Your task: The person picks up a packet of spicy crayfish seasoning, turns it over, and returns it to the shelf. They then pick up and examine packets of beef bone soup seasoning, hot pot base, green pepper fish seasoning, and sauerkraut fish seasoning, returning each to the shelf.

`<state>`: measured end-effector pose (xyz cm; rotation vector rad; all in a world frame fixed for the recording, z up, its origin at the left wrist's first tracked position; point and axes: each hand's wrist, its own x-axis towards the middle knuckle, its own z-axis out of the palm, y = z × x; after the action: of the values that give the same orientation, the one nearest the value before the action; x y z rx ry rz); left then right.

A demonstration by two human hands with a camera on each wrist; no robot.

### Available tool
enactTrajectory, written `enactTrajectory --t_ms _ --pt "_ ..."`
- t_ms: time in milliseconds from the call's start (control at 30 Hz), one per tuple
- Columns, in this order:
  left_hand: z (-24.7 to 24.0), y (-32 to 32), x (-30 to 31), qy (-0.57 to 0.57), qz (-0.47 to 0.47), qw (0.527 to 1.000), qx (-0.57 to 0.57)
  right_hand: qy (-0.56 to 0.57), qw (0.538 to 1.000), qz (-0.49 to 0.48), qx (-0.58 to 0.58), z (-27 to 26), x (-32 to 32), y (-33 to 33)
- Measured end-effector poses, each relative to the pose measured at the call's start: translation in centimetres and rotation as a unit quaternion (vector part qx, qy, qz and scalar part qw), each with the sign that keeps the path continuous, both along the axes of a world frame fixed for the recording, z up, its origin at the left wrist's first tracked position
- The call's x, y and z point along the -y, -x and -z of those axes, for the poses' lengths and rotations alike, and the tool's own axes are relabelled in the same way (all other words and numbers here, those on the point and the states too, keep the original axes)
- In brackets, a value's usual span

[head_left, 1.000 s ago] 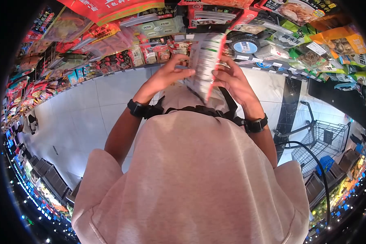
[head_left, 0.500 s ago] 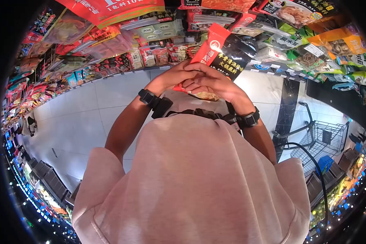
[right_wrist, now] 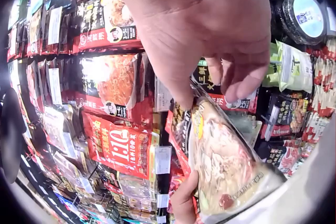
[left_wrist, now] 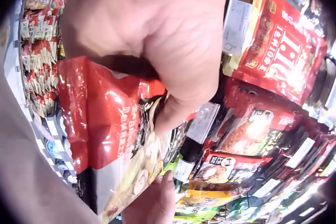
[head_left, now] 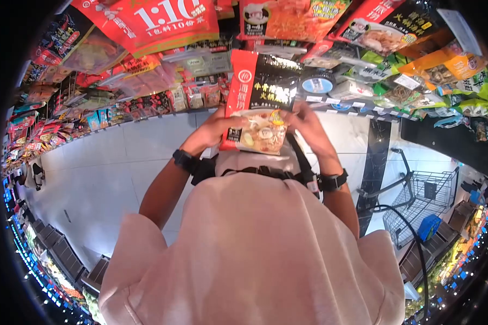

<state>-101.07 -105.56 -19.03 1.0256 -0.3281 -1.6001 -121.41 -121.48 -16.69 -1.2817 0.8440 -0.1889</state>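
A red and black packet of hot pot soup base (head_left: 265,89), with a picture of food on its lower front, is held upright in front of the chest. My left hand (head_left: 209,131) grips its left edge, and the thumb lies over the front in the left wrist view, where the packet's red side (left_wrist: 107,124) faces the camera. On the opposite edge, my right hand (head_left: 310,130) pinches the packet between thumb and fingers. The right wrist view shows the food picture (right_wrist: 223,155) below that hand (right_wrist: 210,40), with left-hand fingertips (right_wrist: 188,192) at the far edge.
Shelves of packaged food curve across the front, including a large red 1:10 packet (head_left: 162,24) and an orange bag (head_left: 444,67). A round tub (head_left: 317,85) stands on the shelf beyond the right hand. Behind to the right is a shopping cart (head_left: 425,200) on the tiled floor (head_left: 92,179).
The packet was edge-on a second ago, then tilted with both hands close together over it. Now its front faces up at the camera and the hands have parted to its two sides.
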Motion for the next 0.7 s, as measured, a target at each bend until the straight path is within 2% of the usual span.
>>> enactTrajectory --t_ms 67,133,233,467,533,633,700 --pt "0.4 0.3 0.1 0.009 0.005 1.0 -0.005 0.043 0.996 -0.077 -0.012 -0.3 -0.7 -0.5" --pt "0.3 0.7 0.3 -0.019 0.001 1.0 -0.015 0.018 0.996 -0.082 0.012 0.5 -0.6 -0.5" --pt "1.4 0.8 0.5 -0.017 0.003 1.0 -0.014 0.019 0.989 -0.128 -0.072 -0.5 0.0 -0.4" --pt "0.7 0.6 0.9 -0.05 -0.07 0.996 -0.015 0.017 0.994 -0.111 -0.007 -0.1 0.9 -0.5" --pt "1.0 -0.1 0.7 -0.071 -0.05 0.996 0.007 0.043 0.995 -0.094 0.007 0.8 1.0 -0.4" --pt "-0.2 -0.3 1.1 -0.119 -0.044 0.989 0.079 0.022 0.998 -0.065 0.008 1.2 1.1 -0.7" --pt "-1.0 -0.2 0.9 -0.123 -0.029 0.988 0.094 0.016 0.998 -0.05 -0.024 0.7 0.9 -0.8"
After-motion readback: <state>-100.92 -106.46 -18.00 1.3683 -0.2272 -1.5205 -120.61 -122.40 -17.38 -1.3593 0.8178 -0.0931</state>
